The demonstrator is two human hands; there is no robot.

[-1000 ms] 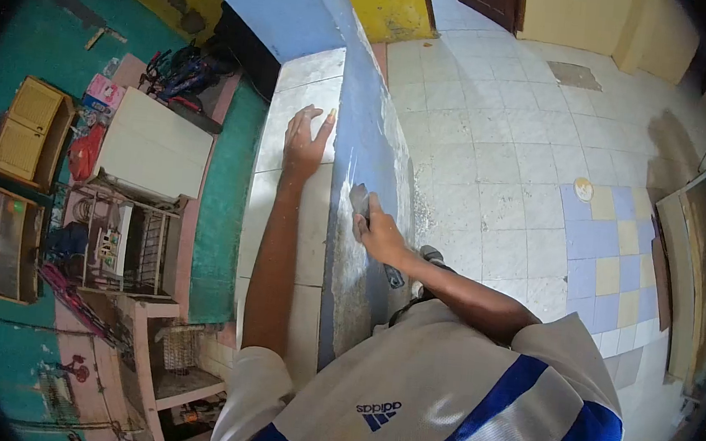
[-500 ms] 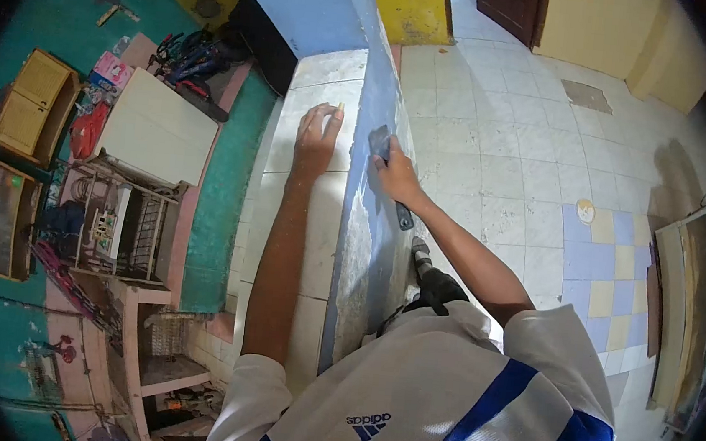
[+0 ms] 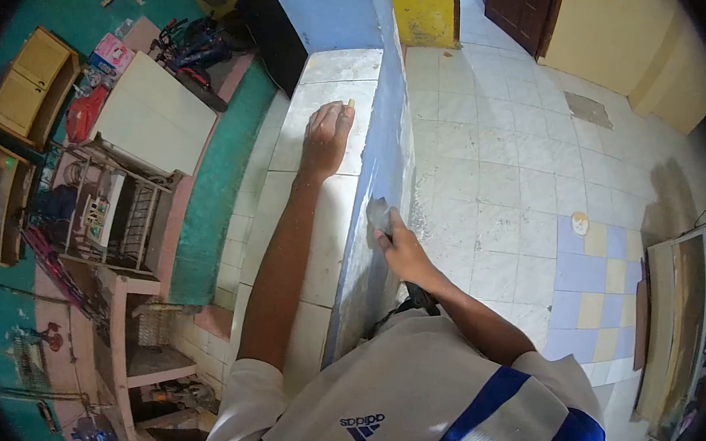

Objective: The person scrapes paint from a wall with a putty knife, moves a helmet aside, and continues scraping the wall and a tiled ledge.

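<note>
We see a blue wall point(image 3: 382, 152) scarred with whitish patches. Our left hand point(image 3: 326, 138) lies half-curled on its tiled top point(image 3: 329, 248), any hold unclear; our right hand point(image 3: 407, 255) closes its fingers round a grey, flat-bladed scraper point(image 3: 379, 215) at the painted side.

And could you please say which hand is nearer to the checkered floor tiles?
Right: the right hand, holding a scraper at the blue wall, is on the side toward the checkered tiles; the left hand is farther, over the tiled ledge.
</note>
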